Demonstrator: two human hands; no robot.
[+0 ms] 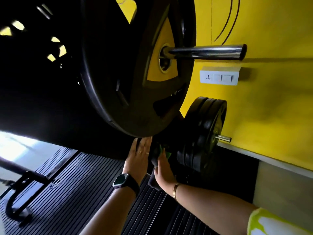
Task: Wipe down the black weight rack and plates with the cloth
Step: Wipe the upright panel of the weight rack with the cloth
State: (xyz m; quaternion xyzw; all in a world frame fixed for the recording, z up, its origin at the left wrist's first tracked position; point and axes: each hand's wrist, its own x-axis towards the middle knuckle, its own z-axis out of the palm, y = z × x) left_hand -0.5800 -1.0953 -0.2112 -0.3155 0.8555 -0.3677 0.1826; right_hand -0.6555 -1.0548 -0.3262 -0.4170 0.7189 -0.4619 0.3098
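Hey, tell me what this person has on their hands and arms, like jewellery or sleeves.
The left hand wears two thin rings, and its wrist carries a smartwatch with a rounded rectangular face on a dark band. The right hand has a slim gold-coloured bangle at the wrist. Further up the right arm is a white sleeve with yellow-green patches. No sleeve shows on the left forearm.

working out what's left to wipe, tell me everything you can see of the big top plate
The big top plate is a black disc, matte and rubbery-looking, with a raised rim, slotted grip cutouts and a yellow wedge-shaped patch around its hub. It hangs upright on a chrome peg that juts past it, with the yellow wall behind. The left hand, fingers straight, reaches its bottom edge and seems to touch it.
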